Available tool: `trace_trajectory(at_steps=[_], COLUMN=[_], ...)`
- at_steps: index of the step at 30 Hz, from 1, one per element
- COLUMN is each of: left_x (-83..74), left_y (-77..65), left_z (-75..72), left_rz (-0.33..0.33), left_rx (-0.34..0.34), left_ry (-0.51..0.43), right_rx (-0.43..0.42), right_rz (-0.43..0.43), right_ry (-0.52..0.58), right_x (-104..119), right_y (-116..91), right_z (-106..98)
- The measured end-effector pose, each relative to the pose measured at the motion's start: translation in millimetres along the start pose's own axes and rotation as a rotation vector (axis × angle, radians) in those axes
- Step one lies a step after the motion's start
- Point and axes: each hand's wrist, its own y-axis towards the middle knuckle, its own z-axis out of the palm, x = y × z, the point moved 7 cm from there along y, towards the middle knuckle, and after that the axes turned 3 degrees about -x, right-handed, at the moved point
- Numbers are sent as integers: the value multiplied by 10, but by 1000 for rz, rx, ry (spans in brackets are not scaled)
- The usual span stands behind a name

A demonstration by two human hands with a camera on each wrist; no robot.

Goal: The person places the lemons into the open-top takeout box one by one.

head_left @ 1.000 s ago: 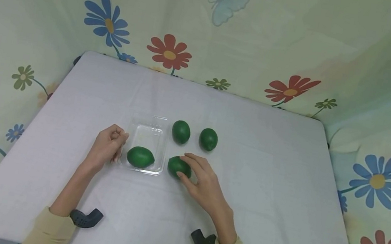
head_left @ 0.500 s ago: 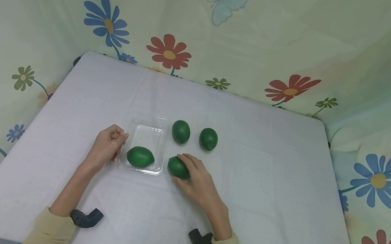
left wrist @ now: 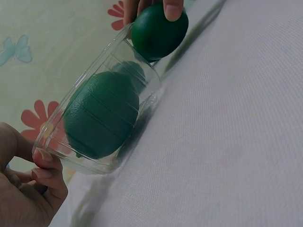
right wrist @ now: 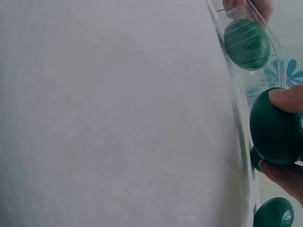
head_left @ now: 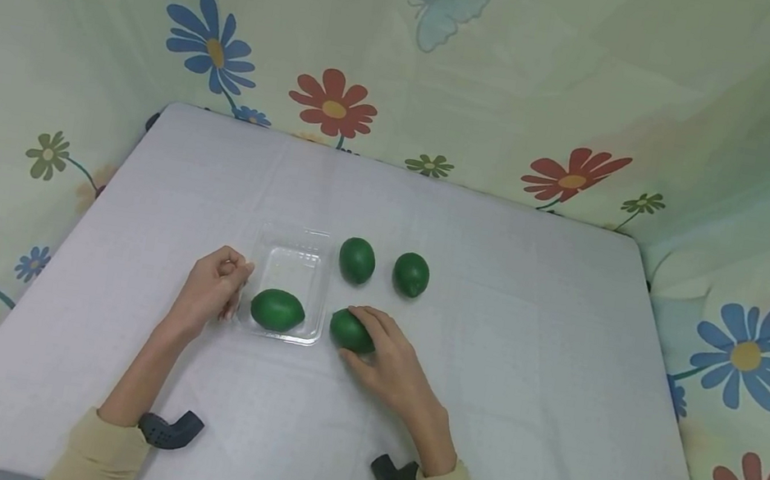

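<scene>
A clear plastic container (head_left: 293, 264) lies on the table with one green lime (head_left: 277, 310) in its near half. My left hand (head_left: 209, 288) pinches the container's left rim between thumb and fingers, as the left wrist view also shows. Just right of the container, my right hand (head_left: 396, 364) holds a second lime (head_left: 350, 331), thumb on the near side and fingers over the far side. In the right wrist view this held lime (right wrist: 273, 130) is close to the container's wall; whether it still touches the table is hard to tell.
Two more limes stand behind the right hand, one (head_left: 356, 261) near the container's right edge and another (head_left: 411, 275) farther right. A white cloth covers the table (head_left: 527, 336). Flower-printed curtains (head_left: 513, 85) hang around its back and sides.
My right hand has shifted slightly left and its fingers have settled further round the lime. The left hand and the container stay where they were.
</scene>
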Motion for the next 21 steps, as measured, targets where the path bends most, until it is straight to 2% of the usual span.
trace_trajectory(at_steps=[9,15,18,21], left_x=[13,22,-26,-144], left_y=[8,9,-14,-72], left_z=[-14,-14,-6,3], left_rz=[7,-9,-22,-26], left_rx=[-3,7,16,21], left_ry=[5,12,12,17], right_rx=[-34,-36,-28,-20], right_rz=[-110,-198,-229,-263], right_ry=[-38,-56,-51,-57], right_x=[138,280,336,385], right_y=[29,128,201,294], right_z=[-185,-378,-434,-459])
